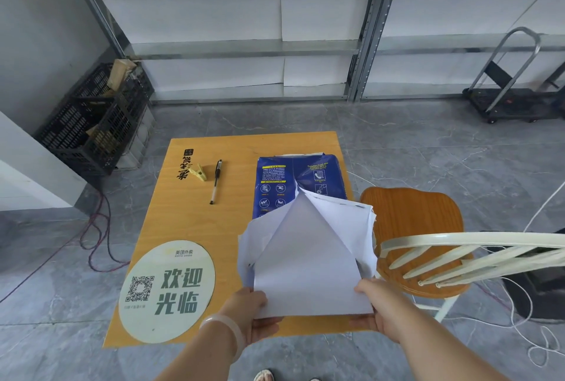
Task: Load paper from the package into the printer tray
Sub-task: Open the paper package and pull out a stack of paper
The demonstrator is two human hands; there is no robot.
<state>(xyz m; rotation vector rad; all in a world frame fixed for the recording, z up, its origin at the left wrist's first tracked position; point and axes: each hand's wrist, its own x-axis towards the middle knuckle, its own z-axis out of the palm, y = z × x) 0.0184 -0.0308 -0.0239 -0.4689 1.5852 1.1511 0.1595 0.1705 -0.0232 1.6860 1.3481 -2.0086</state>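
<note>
A blue paper package (pixel 287 179) lies on the right half of the small wooden table (pixel 235 215), its torn near end peeled open in white flaps. A stack of white paper (pixel 308 264) sticks out of that open end toward me. My left hand (pixel 253 310) grips the stack's near left corner and my right hand (pixel 379 307) grips its near right corner, thumbs on top. No printer or tray is in view.
On the table lie a black pen (pixel 216 181), a yellow clip (pixel 198 172) and a round white sticker (pixel 167 290). A wooden chair (pixel 412 240) stands right of the table. Black crates (pixel 94 117) sit at the left, a trolley (pixel 513 99) at the far right, cables on the floor.
</note>
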